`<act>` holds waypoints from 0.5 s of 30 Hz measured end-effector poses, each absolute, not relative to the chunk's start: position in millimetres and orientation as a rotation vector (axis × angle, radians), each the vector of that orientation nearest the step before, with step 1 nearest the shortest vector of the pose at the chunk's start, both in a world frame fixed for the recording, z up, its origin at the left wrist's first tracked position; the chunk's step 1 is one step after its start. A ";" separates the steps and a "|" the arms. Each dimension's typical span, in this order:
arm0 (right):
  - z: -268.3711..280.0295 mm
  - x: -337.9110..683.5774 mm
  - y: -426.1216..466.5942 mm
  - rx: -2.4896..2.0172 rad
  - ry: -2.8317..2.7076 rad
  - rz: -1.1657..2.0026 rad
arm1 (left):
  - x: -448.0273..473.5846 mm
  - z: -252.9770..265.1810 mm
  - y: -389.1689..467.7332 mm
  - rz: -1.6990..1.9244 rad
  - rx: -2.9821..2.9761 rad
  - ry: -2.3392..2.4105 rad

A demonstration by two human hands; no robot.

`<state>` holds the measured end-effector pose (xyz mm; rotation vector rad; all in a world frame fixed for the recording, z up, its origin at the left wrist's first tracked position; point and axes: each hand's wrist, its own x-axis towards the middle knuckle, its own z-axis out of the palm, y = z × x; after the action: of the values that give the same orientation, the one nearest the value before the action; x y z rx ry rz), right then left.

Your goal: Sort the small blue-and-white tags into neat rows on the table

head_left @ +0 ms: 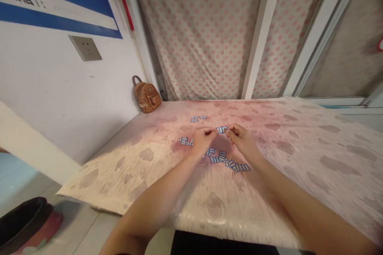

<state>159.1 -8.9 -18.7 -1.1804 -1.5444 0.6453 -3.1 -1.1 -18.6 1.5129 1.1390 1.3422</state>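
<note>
Between the left hand and right hand, small pieces in white, blue and a touch of yellow. Below the hands, pale pieces edged blue, on a pinkish-cream desk with grey-brown leaf shapes. Beyond the hands, a beige curtain dotted pink.

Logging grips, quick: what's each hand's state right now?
Left hand: closed, pinching one end of a small blue-and-white rectangular piece.
Right hand: closed, apparently pinching that piece's other end.

Backpack on the table at far left (beside the wall), small pieces nearer, to its right.
</note>
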 end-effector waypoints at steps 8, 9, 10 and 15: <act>-23.9 168.6 -7.7 -1.421 -2.022 0.723 | -19.5 -28.9 19.7 1.471 1.486 1.119; -24.4 168.5 -10.3 -1.477 -2.116 0.662 | -21.9 -29.3 21.9 1.490 1.471 1.119; -24.6 168.1 -13.3 -1.515 -2.192 0.592 | -23.9 -29.5 23.7 1.506 1.453 1.122; -26.5 164.9 -23.2 -1.512 -2.382 0.470 | -27.2 -30.5 27.1 1.517 1.419 1.134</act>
<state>164.9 -23.2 -26.5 -1.5125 -2.3816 0.4702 -27.2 27.1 -30.5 1.4188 1.1338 1.5168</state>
